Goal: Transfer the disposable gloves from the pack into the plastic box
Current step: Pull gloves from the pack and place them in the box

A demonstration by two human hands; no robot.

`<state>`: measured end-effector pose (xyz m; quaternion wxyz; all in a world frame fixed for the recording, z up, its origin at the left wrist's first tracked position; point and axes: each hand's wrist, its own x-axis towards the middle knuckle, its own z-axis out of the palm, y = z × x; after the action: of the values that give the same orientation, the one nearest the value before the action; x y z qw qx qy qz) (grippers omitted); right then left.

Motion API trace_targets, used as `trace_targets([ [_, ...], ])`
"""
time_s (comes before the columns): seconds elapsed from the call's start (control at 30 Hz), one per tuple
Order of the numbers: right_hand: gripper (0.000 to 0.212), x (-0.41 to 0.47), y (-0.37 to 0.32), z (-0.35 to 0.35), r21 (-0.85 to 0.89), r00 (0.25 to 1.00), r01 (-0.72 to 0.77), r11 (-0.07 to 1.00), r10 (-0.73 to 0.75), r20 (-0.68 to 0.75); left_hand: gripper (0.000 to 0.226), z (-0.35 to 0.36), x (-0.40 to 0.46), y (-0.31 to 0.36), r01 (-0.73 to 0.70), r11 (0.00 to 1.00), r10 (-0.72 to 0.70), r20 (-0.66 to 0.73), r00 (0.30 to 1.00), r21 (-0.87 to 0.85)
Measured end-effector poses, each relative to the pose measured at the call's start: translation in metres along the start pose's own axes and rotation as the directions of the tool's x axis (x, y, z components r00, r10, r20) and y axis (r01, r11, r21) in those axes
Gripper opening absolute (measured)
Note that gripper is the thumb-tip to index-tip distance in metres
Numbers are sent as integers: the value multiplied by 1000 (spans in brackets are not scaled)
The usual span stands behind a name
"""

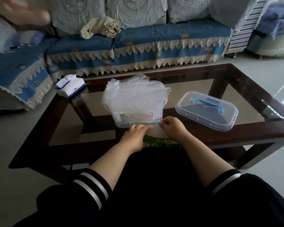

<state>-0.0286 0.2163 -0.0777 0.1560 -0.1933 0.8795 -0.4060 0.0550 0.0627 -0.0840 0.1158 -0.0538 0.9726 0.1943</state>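
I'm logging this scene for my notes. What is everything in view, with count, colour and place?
Plastic box: one, clear, table centre, open.
Gloves: a pile, clear, heaped in and above the box.
Glove pack: one, green, table's near edge, under the hands.
Lid: one, clear with blue handle, right of the box.
Tissue pack: one, white and blue, table's far left corner.
Table: one, dark wood with glass top.
Sofa: one, blue cover with lace trim, behind the table.
Cloth: one, beige, crumpled on the sofa.
Left hand: rests on the pack.
Right hand: fingers pinch a glove.
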Motion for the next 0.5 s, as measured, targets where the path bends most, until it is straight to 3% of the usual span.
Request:
trace_targets([
  [0.1, 22, -1, 2, -3, 104, 999, 24, 994, -19, -43, 74, -2, 1, -4, 22, 999, -22, 1, 1000, -49],
  [0.2, 33, -3, 8, -2, -13, 997, 77, 997, -77, 33, 72, 0, -1, -4, 9, 1000, -9, -23, 1000, -10],
  [0.27, 23, -2, 8, 0, -85, 991, 130, 988, -127, 30, 71, 0, -1, -3, 15, 1000, -15, -24, 1000, -4],
  [0.3, 18, -2, 7, 1, -37, 990, 140, 989, -139, 10, 69, 0, 0, -3, 23, 1000, -23, -21, 1000, -7],
  [0.37, 12, -5, 0, -5, 254, 995, 90, 963, -97, 15, 66, -1, -1, -2, 48, 998, -49, -25, 998, -26],
  [0.4, 9, -8, -1, -11, 436, 996, 36, 899, -68, 57, 64, -2, -2, -2, 60, 997, -61, -34, 998, -40],
  [0.5, 6, -14, 2, -34, 804, 972, -145, 576, -69, 224, 52, -1, -3, 0, 25, 999, -26, -23, 999, -41],
])
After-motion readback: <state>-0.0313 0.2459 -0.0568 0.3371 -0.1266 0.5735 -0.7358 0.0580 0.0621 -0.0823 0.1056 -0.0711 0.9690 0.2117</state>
